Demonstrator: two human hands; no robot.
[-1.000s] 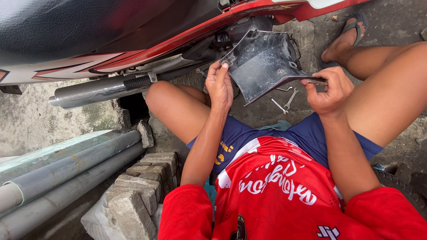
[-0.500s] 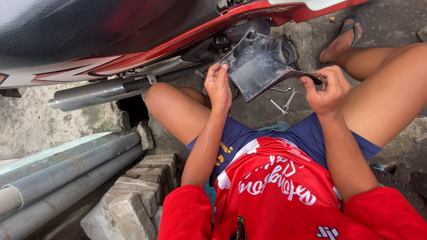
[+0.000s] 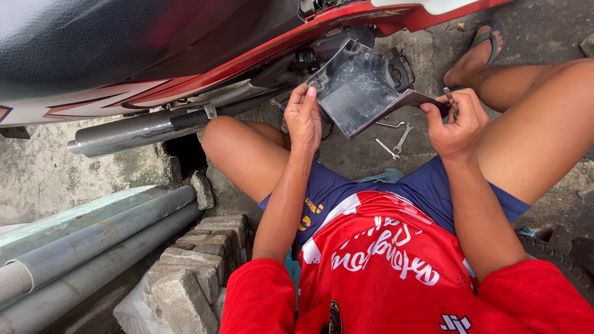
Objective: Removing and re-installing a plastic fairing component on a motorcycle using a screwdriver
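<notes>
I sit on the ground beside a red motorcycle [image 3: 260,43]. A black plastic panel [image 3: 359,86] hangs under its rear. My left hand [image 3: 303,117] presses on the panel's left lower edge, fingers pointing up. My right hand [image 3: 455,124] grips the panel's right tip and also pinches a small metal tool between the fingers. The grey exhaust pipe [image 3: 142,128] runs left from beside my left hand.
Two small wrenches [image 3: 393,143] lie on the concrete between my knees. Grey plastic pipes [image 3: 80,247] and a stack of paving bricks [image 3: 192,266] sit at the lower left. A dark hole [image 3: 184,152] opens below the exhaust. A tyre edge [image 3: 550,253] lies at the right.
The panel has tipped up toward the motorcycle. My left hand has slid up along its left edge and my right hand has stayed on its tip.
</notes>
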